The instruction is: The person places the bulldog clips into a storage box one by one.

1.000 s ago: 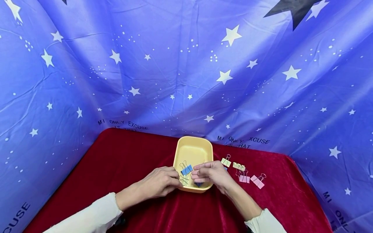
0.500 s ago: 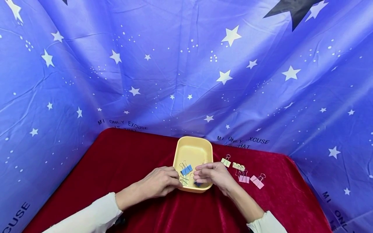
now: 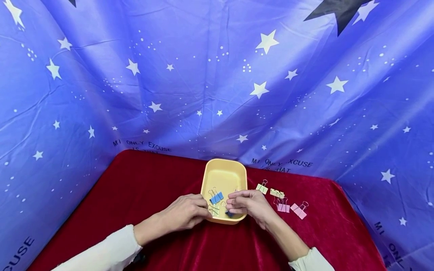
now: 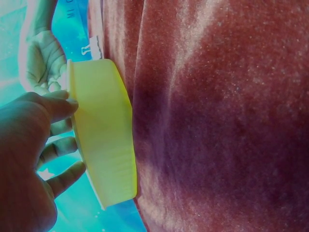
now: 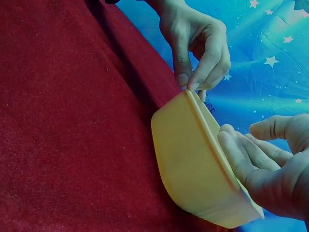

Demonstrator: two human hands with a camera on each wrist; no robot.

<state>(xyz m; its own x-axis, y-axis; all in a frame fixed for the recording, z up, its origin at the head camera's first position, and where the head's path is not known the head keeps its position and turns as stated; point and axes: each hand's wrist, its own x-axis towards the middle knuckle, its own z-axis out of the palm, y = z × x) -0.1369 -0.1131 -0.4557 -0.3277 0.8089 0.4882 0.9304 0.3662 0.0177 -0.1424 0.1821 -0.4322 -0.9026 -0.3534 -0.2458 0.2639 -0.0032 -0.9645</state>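
Note:
A yellow rectangular tray (image 3: 223, 177) stands on the red cloth. My left hand (image 3: 188, 211) pinches its near-left rim, thumb outside and fingers over the edge. Inside lie a blue binder clip (image 3: 216, 198), a pale yellow binder clip (image 3: 214, 211) and a dark blue binder clip (image 3: 229, 213), the last partly hidden by my right fingers. My right hand (image 3: 252, 206) hovers over the tray's right rim. In the right wrist view its fingers (image 5: 236, 150) extend past the rim, thumb apart, with nothing seen between them.
Right of the tray lie two pale yellow binder clips (image 3: 262, 188) and two pink binder clips (image 3: 300, 210). Red velvet cloth (image 3: 152, 177) covers the table. A blue star-printed curtain (image 3: 190, 90) hangs behind it.
My right hand has shifted slightly right and down, with its fingers still over the tray. The left hand keeps its grip on the rim.

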